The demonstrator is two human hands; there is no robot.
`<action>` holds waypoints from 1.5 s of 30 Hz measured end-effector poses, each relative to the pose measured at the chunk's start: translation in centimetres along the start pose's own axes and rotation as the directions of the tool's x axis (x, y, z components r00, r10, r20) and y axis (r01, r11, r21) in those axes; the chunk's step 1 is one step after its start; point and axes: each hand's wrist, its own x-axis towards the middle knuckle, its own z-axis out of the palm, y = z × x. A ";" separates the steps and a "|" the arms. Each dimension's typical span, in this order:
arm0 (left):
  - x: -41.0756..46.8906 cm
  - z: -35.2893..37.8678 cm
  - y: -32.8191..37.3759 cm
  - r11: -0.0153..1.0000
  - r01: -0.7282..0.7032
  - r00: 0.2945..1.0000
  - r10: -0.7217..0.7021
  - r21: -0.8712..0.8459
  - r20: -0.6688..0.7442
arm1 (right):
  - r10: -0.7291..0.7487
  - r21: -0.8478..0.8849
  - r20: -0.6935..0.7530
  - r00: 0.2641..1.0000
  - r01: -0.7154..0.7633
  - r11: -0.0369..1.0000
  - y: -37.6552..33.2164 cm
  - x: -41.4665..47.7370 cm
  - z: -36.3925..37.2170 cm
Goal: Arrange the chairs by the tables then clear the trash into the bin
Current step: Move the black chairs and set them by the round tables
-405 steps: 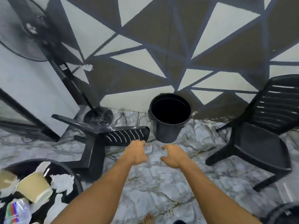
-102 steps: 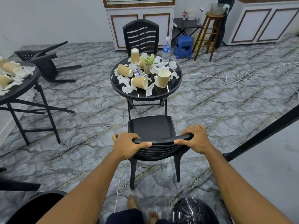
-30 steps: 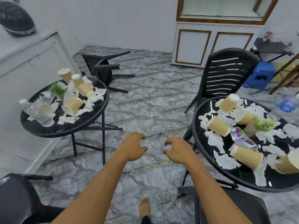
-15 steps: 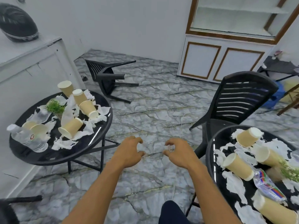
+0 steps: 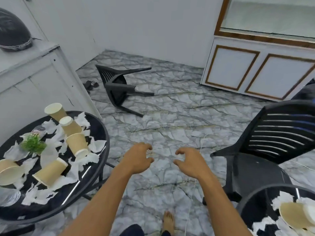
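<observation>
Left hand point(image 5: 139, 158) and right hand point(image 5: 189, 160) empty, fingers loosely curled. Fallen chair point(image 5: 117, 87) lies on its side near the floor's far-left corner, well apart from both. Advice: grip backrest and seat edge, tip upright, then set it by the table point(image 5: 106, 147).

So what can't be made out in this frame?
Head view:
Right table: cut by the right and bottom edges; most of its top is out of frame.
Left table: cut by the left edge; the clear item near its front is blurred.
Dark things beside the tipped chair: too small to identify.
Bin: nowhere in view.
</observation>
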 end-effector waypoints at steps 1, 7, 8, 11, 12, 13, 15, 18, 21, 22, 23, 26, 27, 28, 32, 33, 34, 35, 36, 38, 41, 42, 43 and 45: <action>1.5 -0.6 0.3 1.000 0.000 1.000 0.000 -0.007 -0.009 | -0.002 -0.018 0.007 1.000 0.002 1.000 -0.3 1.6 -0.9; 11.4 -3.7 0.2 0.999 0.016 1.000 -0.017 -0.040 -0.017 | -0.015 -0.059 0.027 1.000 0.017 0.998 -1.9 11.0 -4.3; 13.3 -4.3 0.0 0.999 0.011 1.000 -0.013 -0.050 -0.028 | -0.019 -0.071 0.027 0.999 0.020 0.997 -2.2 12.8 -4.8; 19.2 -5.9 -0.9 0.996 -0.035 0.997 0.029 -0.084 -0.066 | -0.012 -0.115 0.021 1.000 0.014 0.993 -3.6 18.4 -6.3; 21.3 -6.6 -1.2 0.994 -0.048 0.996 0.041 -0.096 -0.077 | 0.001 -0.118 0.020 1.000 0.002 0.993 -4.0 20.3 -6.7; 23.5 -7.3 -1.4 0.993 -0.063 0.995 0.056 -0.098 -0.081 | 0.013 -0.122 0.016 1.000 -0.011 0.992 -4.5 22.1 -7.2; 27.7 -8.7 -1.6 0.993 -0.073 0.996 0.068 -0.091 -0.056 | 0.038 -0.134 -0.005 0.999 -0.039 0.990 -5.2 25.7 -8.7; 33.2 -11.2 -1.3 0.995 -0.088 0.996 0.088 -0.054 0.000 | 0.067 -0.120 -0.045 0.997 -0.072 0.990 -5.6 30.3 -11.2; 38.8 -13.5 -1.3 0.992 -0.125 0.992 0.125 -0.013 0.018 | 0.082 -0.103 -0.070 0.994 -0.089 0.991 -5.5 35.1 -13.5; 40.5 -14.2 -1.2 0.992 -0.126 0.992 0.126 -0.012 0.021 | 0.085 -0.097 -0.070 0.994 -0.092 0.991 -5.4 36.7 -14.2; 42.3 -14.9 -1.0 0.992 -0.127 0.992 0.127 -0.004 0.027 | 0.088 -0.093 -0.072 0.994 -0.094 0.991 -5.3 38.4 -14.9; 48.0 -16.4 -0.3 0.991 -0.135 0.990 0.134 0.021 0.043 | 0.099 -0.082 -0.085 0.991 -0.106 0.991 -5.0 44.1 -17.1; 50.1 -16.8 0.0 0.991 -0.135 0.990 0.134 0.020 0.041 | 0.090 -0.079 -0.092 0.992 -0.097 0.992 -4.7 46.2 -17.8; 52.3 -17.2 0.3 0.991 -0.130 0.991 0.130 0.014 0.041 | 0.079 -0.080 -0.092 0.993 -0.087 0.993 -4.4 48.4 -18.5; 60.9 -19.0 1.5 0.995 -0.102 0.994 0.101 0.023 0.043 | 0.059 -0.068 -0.072 0.996 -0.064 0.996 -3.1 57.5 -22.1; 62.9 -19.5 1.8 0.996 -0.088 0.995 0.087 0.026 0.044 | 0.056 -0.069 -0.062 0.996 -0.060 0.996 -2.9 59.7 -23.1; 64.9 -20.1 2.1 0.997 -0.074 0.996 0.073 0.027 0.047 | 0.052 -0.077 -0.047 0.998 -0.055 0.995 -2.6 61.9 -24.2; 66.8 -20.7 2.4 0.998 -0.059 0.997 0.058 0.029 0.049 | 0.041 -0.088 -0.030 0.999 -0.043 0.995 -2.5 64.0 -25.3; 68.7 -21.4 2.7 0.999 -0.042 0.998 0.040 0.029 0.050 | 0.028 -0.096 -0.012 1.000 -0.029 0.995 -2.5 66.0 -26.4; 72.5 -22.8 3.2 1.000 -0.006 0.999 0.006 0.015 0.037 | 0.008 -0.112 0.009 1.000 -0.007 0.994 -2.6 70.0 -28.6; 77.8 -25.0 3.8 1.000 0.026 1.000 -0.026 -0.009 0.014 | -0.005 -0.148 0.022 1.000 0.009 0.989 -3.2 75.5 -31.9; 79.6 -25.7 3.9 1.000 0.026 1.000 -0.026 -0.015 0.004 | -0.008 -0.149 0.029 1.000 0.012 0.989 -3.5 77.4 -32.8; 81.5 -26.4 4.0 0.999 0.024 1.000 -0.024 -0.020 -0.001 | -0.016 -0.155 0.035 0.999 0.021 0.988 -3.6 79.4 -33.7; 85.7 -27.6 4.1 0.998 0.034 0.999 -0.034 -0.052 0.004 | -0.036 -0.187 0.052 0.998 0.045 0.981 -4.0 83.6 -35.4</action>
